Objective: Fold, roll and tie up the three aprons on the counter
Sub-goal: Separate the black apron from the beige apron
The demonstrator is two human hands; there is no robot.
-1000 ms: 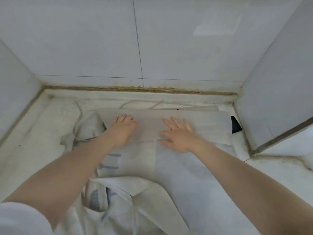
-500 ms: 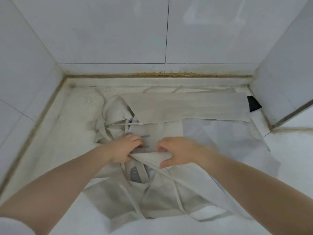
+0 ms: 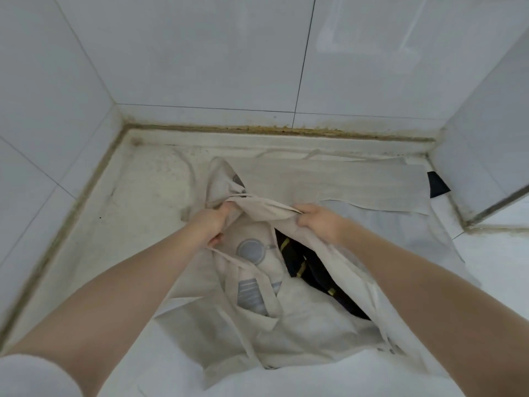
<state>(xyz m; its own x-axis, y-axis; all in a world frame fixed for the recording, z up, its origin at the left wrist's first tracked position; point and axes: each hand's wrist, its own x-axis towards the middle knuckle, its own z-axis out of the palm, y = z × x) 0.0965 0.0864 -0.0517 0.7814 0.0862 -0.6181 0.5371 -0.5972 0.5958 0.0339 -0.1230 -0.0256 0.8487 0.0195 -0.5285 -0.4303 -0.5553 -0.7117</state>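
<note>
A second apron [image 3: 266, 209] has been lifted off the table [image 3: 137, 202], its top edge pinched by left hand [image 3: 210, 224] and right hand [image 3: 320, 220]. The folded apron [image 3: 343, 181] is left flat behind; folding of the next is judged begun.

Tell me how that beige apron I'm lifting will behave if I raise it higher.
Probably floppy: the beige apron sags between the left hand and right hand. Likely light, since pinches hold it. Its loose ties may trail and snag.
</note>
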